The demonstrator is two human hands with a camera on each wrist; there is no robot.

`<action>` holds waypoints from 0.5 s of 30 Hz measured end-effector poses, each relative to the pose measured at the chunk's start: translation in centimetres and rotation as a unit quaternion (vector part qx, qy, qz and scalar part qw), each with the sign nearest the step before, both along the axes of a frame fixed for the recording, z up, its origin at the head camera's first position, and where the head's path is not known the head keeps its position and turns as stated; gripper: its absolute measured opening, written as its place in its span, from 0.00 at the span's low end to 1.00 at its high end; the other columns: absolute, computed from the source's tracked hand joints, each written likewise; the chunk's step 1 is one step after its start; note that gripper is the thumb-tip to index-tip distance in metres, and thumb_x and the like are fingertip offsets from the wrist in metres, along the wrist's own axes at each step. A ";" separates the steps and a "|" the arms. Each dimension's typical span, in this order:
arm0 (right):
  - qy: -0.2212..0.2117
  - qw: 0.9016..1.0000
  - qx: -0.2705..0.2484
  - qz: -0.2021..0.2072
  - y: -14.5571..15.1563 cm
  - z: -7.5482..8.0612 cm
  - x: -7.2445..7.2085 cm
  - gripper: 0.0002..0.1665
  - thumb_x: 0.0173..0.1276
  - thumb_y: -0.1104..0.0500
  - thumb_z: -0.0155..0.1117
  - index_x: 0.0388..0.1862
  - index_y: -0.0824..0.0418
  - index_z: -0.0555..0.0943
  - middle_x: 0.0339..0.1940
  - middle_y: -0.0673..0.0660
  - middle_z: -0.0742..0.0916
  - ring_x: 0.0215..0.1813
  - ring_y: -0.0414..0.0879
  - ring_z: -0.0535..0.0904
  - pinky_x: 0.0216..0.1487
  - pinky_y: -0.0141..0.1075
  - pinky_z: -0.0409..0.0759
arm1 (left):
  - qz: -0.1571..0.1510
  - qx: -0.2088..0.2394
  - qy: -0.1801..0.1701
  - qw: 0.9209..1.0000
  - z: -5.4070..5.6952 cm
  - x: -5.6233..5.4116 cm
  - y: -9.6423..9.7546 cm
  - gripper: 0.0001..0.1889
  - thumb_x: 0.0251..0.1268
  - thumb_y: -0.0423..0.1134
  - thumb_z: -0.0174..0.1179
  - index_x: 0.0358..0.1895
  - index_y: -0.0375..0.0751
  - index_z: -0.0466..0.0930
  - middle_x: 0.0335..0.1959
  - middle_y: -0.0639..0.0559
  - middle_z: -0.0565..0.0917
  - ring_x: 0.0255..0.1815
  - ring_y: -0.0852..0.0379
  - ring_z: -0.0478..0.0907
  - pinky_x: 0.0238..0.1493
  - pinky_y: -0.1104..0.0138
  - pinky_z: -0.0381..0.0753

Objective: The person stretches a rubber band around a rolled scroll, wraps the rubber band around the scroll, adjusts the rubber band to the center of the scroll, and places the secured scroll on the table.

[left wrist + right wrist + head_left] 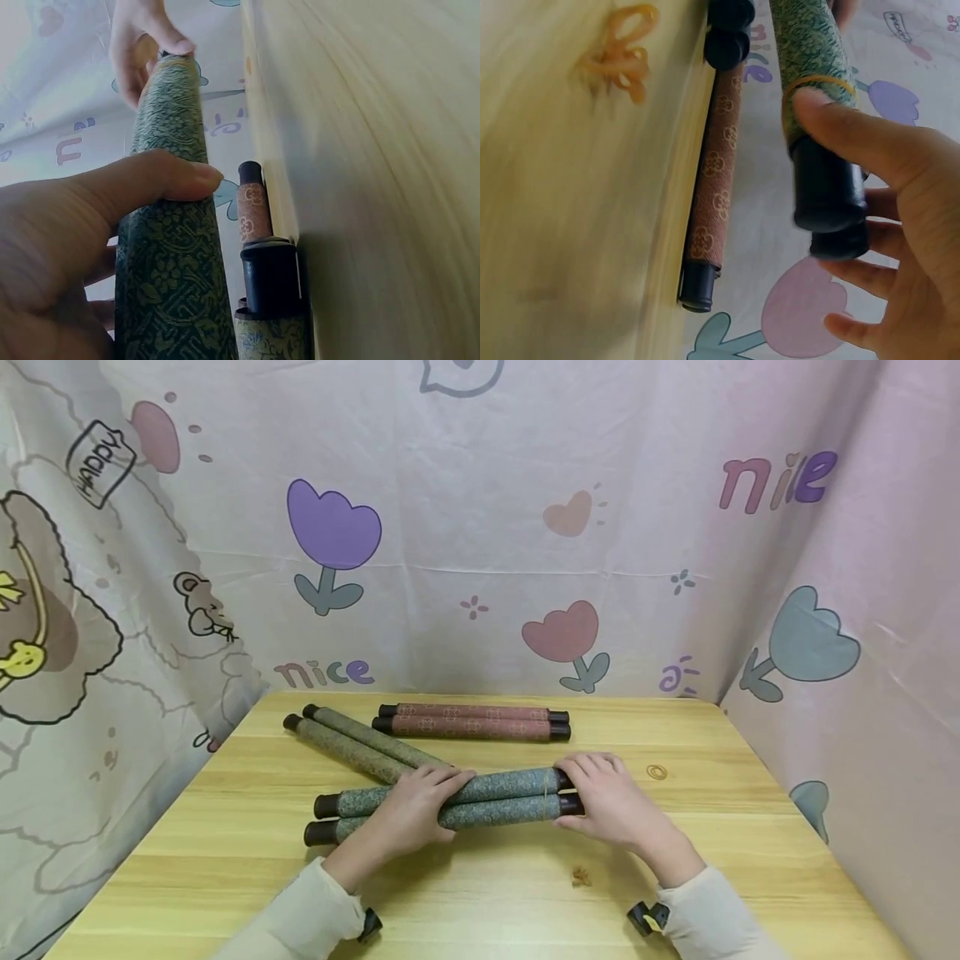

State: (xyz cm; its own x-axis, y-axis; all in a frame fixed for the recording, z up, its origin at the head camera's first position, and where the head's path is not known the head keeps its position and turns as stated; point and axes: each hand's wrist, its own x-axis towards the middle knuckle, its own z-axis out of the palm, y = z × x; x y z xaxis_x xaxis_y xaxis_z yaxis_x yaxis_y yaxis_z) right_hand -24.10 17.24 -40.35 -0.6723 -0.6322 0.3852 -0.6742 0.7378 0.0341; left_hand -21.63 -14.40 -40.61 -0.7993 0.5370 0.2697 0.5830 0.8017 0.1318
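Table (487, 902) carries the work; step in hand looks like bundling the teal scroll pair (495, 815), held over the table's middle, apparently just off the surface; left hand (412, 806) grips it around mid-length, thumb on top; right hand (609, 797) grasps the right end by the band, fingers curled round; next move probably calls for seating the band square, then perhaps a second at the left end, where none shows; pair itself: two rolls side by side, touching, blue-green floral brocade, dark glossy end knobs (322, 833); behind it lie the red scroll pair (472, 727) and, slanting, the olive scroll pair (348, 749), partly hidden; smallest: thin yellowish rubber band (546, 795) around the teal rolls near the right knobs; loose band (657, 772) to the right; tangled orange clump (581, 877) nearer the person, probably more bands.
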 end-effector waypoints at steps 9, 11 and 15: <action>0.023 0.999 0.024 0.019 -0.7 -1.3 -0.1 0.47 0.49 0.35 0.74 0.57 0.66 0.73 0.51 0.59 0.80 0.54 0.54 0.77 0.60 0.56 0.70 | -0.015 0.002 -0.039 0.999 -0.2 -0.2 -0.3 0.46 0.43 0.45 0.79 0.70 0.47 0.70 0.64 0.45 0.75 0.63 0.40 0.71 0.58 0.37 0.70; 0.026 0.999 0.021 0.023 -0.7 -1.5 -0.2 0.48 0.49 0.35 0.74 0.58 0.66 0.72 0.51 0.59 0.80 0.53 0.55 0.77 0.59 0.55 0.71 | -0.019 0.004 -0.044 0.999 -0.1 -0.2 -0.4 0.45 0.42 0.45 0.79 0.70 0.47 0.70 0.64 0.45 0.75 0.63 0.40 0.70 0.58 0.38 0.70; 0.029 0.999 0.011 0.027 -0.7 -1.9 -0.5 0.48 0.49 0.35 0.74 0.58 0.66 0.71 0.50 0.59 0.80 0.52 0.54 0.77 0.56 0.50 0.74 | -0.025 0.009 -0.052 0.998 0.0 -0.3 -0.5 0.46 0.43 0.45 0.79 0.70 0.46 0.69 0.64 0.44 0.75 0.64 0.39 0.70 0.59 0.38 0.70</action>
State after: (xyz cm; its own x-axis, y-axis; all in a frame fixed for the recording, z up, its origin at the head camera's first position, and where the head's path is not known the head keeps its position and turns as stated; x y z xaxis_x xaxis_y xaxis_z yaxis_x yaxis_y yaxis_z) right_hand -24.57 16.55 -42.20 -0.6131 -0.6758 0.4091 -0.7099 0.6985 0.0899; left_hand -21.91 -14.86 -40.57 -0.7962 0.5720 0.1973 0.6041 0.7693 0.2077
